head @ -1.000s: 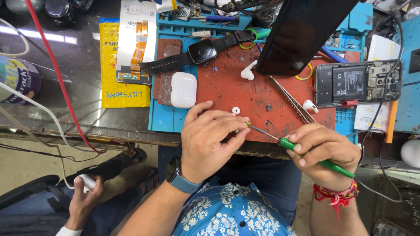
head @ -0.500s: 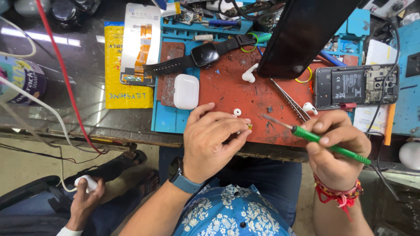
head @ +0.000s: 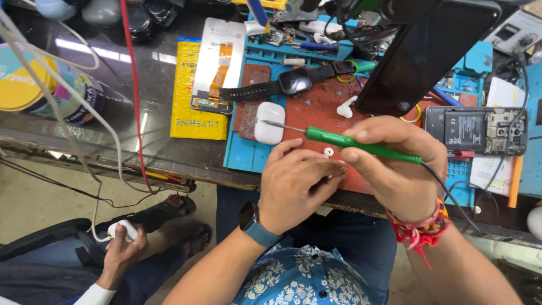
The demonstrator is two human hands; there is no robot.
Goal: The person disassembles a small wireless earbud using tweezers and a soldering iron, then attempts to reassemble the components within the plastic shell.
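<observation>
A yellow flat packet (head: pixel 199 90) with a white card on it lies by the left edge of my blue work mat (head: pixel 240 158), on the glass desk. My right hand (head: pixel 398 169) grips the green-handled soldering iron (head: pixel 361 146), long axis level, tip pointing left toward the white earbud case (head: pixel 269 122). My left hand (head: pixel 299 183) curls narrow at the desk's near edge; whether it holds anything, I cannot tell.

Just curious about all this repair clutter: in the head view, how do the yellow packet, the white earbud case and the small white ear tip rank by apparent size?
1. yellow packet, clearly largest, though partly covered by a white card.
2. white earbud case.
3. white ear tip, by far the smallest, lying on the red mat beside the left hand.
</observation>
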